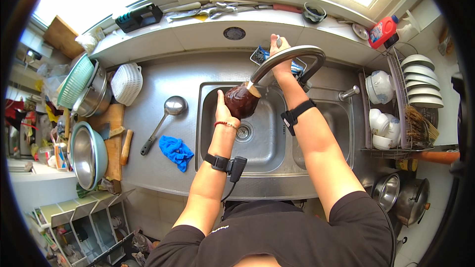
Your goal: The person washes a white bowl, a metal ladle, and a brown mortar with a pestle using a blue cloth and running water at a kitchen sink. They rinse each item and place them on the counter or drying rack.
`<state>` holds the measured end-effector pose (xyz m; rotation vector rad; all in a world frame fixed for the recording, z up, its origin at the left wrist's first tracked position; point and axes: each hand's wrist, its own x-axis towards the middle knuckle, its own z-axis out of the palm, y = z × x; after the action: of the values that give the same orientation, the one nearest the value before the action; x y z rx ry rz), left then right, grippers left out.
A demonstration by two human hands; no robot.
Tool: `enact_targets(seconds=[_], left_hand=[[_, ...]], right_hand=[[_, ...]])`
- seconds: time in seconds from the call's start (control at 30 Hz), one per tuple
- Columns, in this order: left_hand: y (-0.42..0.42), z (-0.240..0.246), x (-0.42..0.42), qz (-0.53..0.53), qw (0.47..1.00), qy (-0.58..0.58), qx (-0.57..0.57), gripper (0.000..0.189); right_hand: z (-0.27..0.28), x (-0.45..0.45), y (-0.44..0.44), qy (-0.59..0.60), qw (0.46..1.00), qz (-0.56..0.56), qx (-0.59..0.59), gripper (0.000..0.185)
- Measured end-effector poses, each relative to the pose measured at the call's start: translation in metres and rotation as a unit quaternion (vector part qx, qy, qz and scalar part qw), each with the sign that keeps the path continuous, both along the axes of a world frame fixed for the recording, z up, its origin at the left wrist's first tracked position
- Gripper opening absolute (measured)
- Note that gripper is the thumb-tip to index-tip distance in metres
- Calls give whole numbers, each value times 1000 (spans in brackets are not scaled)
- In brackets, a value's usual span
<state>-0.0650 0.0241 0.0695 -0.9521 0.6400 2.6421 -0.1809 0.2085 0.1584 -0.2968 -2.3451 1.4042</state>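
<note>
My left hand cups a dark reddish-brown rounded object with a pale tan top, over the left basin of the steel sink. Water runs onto its top from the curved metal faucet. My right hand is raised behind the faucet, its fingers closed around a small greyish thing that I cannot identify. Just behind that hand is a wire rack holding scrubbing items, partly hidden. The underside of the brown object is hidden.
Left of the sink lie a blue cloth, a steel ladle, a white plastic basket and a cleaver on a wooden board. Stacked basins stand at the far left. A dish rack with bowls and plates is at right.
</note>
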Motion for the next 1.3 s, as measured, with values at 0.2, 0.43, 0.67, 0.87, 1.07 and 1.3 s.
enact_targets(seconds=[0.2, 0.43, 0.67, 0.87, 1.07, 1.3], left_hand=[[18, -4, -15, 15, 997, 22, -66, 53], [24, 17, -6, -36, 961, 68, -266, 38], [18, 2, -12, -54, 998, -6, -44, 38], [31, 38, 5, 8, 993, -117, 10, 50], [25, -3, -13, 38, 998, -51, -17, 39], [27, 18, 3, -71, 987, 11, -146, 52]], right_hand=[[-18, -12, 21, -113, 961, 60, 247, 84], [15, 87, 6, 66, 961, 123, 239, 28], [-39, 70, -59, -158, 608, 258, -734, 14], [-32, 73, -56, -224, 696, 313, -606, 21], [-104, 151, 54, -186, 967, 132, -116, 27], [-107, 148, 141, -232, 959, 117, 111, 50]])
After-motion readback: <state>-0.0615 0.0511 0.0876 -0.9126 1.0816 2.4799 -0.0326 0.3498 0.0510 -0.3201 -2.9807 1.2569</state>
